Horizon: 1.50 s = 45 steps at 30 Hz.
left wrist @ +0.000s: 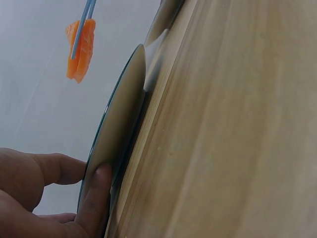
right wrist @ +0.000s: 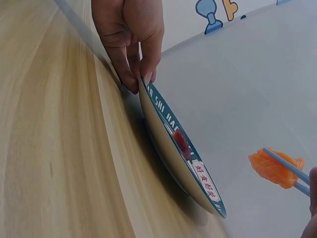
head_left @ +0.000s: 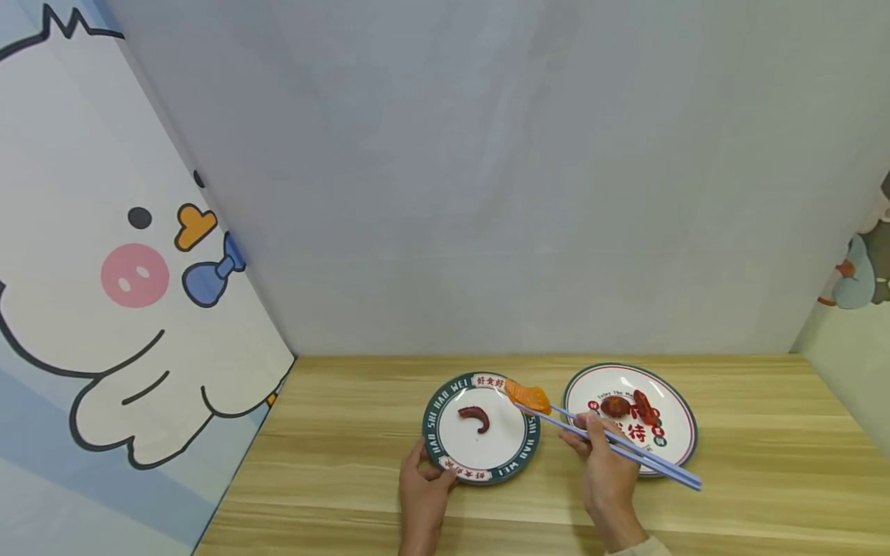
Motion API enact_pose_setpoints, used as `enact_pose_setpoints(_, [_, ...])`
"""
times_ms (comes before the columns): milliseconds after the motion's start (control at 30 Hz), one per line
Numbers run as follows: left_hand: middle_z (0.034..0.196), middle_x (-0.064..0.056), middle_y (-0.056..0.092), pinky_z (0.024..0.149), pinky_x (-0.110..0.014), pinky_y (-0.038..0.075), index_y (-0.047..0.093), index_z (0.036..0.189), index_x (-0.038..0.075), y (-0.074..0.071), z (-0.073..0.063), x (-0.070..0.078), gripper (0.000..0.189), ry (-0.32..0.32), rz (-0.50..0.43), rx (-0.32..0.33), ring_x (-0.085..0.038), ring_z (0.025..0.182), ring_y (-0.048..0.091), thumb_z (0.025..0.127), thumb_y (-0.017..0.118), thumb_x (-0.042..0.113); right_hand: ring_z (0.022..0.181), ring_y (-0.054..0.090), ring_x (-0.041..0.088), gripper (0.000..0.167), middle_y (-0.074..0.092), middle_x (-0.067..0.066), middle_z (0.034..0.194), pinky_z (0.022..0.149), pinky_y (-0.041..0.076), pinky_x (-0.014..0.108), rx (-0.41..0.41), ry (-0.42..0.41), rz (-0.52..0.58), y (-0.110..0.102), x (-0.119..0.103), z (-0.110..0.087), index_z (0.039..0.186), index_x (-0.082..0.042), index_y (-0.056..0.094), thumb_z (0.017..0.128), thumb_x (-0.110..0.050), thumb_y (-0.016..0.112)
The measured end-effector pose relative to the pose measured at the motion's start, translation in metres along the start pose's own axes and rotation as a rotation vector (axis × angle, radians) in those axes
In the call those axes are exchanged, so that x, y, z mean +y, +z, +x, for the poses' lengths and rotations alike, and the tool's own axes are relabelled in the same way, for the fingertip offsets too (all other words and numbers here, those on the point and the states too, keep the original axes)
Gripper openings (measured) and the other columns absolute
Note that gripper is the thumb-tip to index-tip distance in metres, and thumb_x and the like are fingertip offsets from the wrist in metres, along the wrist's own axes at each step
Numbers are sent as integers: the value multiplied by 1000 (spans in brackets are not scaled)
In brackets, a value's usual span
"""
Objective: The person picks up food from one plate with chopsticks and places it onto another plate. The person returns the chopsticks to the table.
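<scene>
My right hand point(head_left: 607, 471) grips a pair of light blue chopsticks point(head_left: 653, 457). Their tips pinch an orange piece that looks like salmon point(head_left: 528, 396), raised above the right edge of the green-rimmed plate point(head_left: 433, 421). In the right wrist view the salmon piece point(right wrist: 275, 167) hangs apart from the plate. At that plate's lower left, my left hand point(head_left: 422, 494) pinches the rim between thumb and fingers; the left wrist view shows fingertips point(left wrist: 101, 173) under it. A dark red curled piece, like a small tentacle point(head_left: 476, 418), lies on the plate.
A second white plate point(head_left: 584, 386) stands to the right, partly behind the chopsticks and right hand. It bears a brown roundish piece point(head_left: 615, 406) and a red piece point(head_left: 645, 408). The wooden table point(head_left: 334, 463) meets a grey backdrop point(head_left: 528, 193) behind the plates.
</scene>
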<state>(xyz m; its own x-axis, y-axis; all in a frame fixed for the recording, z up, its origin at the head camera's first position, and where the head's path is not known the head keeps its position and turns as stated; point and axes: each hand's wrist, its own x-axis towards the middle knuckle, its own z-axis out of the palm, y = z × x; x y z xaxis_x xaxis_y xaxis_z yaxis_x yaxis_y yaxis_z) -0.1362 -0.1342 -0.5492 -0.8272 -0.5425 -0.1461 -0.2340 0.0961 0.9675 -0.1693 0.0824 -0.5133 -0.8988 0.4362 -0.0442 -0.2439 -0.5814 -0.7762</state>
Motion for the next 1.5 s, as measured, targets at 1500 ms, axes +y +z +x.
enact_pose_setpoints(1500, [128,-20,53,68,-26,62,44,155,-7,2,1,0,82,-41,17,-2,-22,91,59,79,73,-17,60,76,22,22,74,16,79,60,63,29,103,-79,188,-34,-37,22,87,8,76,103,2,62])
